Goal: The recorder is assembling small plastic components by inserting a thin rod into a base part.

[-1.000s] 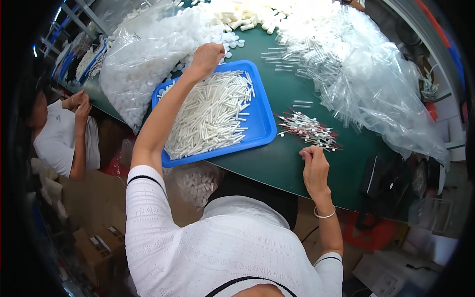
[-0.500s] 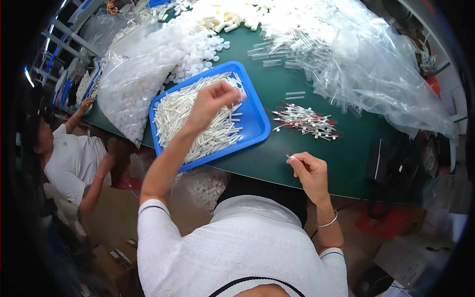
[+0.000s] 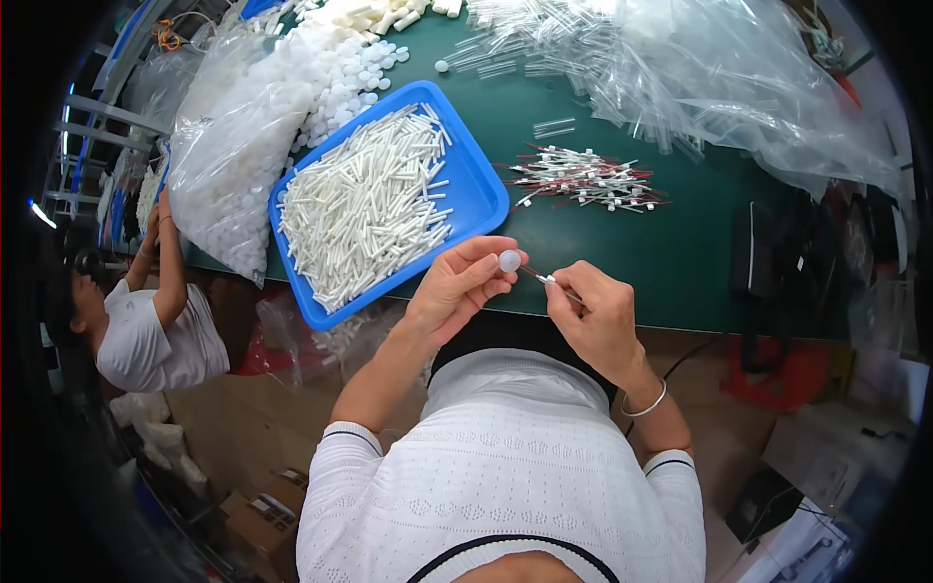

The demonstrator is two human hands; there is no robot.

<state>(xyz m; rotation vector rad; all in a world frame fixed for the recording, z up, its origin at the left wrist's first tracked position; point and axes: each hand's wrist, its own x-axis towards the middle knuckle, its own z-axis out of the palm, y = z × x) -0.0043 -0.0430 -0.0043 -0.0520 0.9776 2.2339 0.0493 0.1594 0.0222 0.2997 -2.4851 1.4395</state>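
Observation:
My left hand pinches a round, translucent white cap between thumb and fingers. Close to its right, my right hand is closed on a thin wire piece with a small white connector; a reddish lead runs from it toward the cap. Whether the lead touches the cap I cannot tell. Both hands are over the table's near edge. Beyond them lies a pile of red leads with white connectors. A blue tray holds many short white tubes.
Translucent white caps spill from a clear bag at far left. Clear tubes lie beneath plastic film at far right. A few more clear tubes lie beyond the leads. Another person sits at the left.
My left hand has come back from above the tray toward my right hand, and the round cap now shows in its fingers. My right hand has shifted slightly left. The view has shifted.

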